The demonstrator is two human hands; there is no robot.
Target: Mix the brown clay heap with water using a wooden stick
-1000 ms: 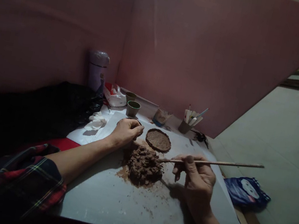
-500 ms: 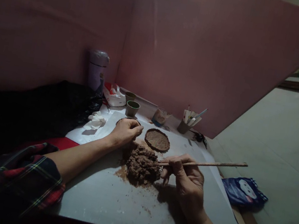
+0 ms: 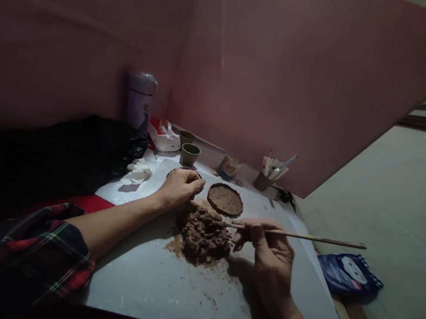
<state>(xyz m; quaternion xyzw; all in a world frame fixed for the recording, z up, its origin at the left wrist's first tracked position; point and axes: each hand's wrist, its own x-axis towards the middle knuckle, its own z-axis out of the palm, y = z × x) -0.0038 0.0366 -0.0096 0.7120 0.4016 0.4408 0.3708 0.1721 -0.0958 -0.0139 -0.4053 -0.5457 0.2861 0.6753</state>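
A rough brown lump of clay-like material (image 3: 205,238) sits mid-board with crumbs around it. My right hand (image 3: 268,252) is closed round a thin wooden stick (image 3: 318,238), held nearly level. The stick's left tip touches the lump's upper right side. My left hand (image 3: 182,187) is closed just behind the lump, fingers bent down; whatever they hold is hidden. A shallow brown round disc with a raised rim (image 3: 225,199) lies between the hands at the back. Another dark rim shows partly behind my left hand.
At the back stand a green-lined cup (image 3: 189,155), a stained cup (image 3: 230,167) and a cup of tools (image 3: 264,181). A purple bottle (image 3: 139,105), crumpled white gloves or tissue (image 3: 136,172) and a black plastic bag (image 3: 51,164) are at left. A blue packet (image 3: 349,276) is at right.
The stick has swung from tilted up at its right end to nearly level, its tip now higher on the lump. My left hand stays in about the same place.
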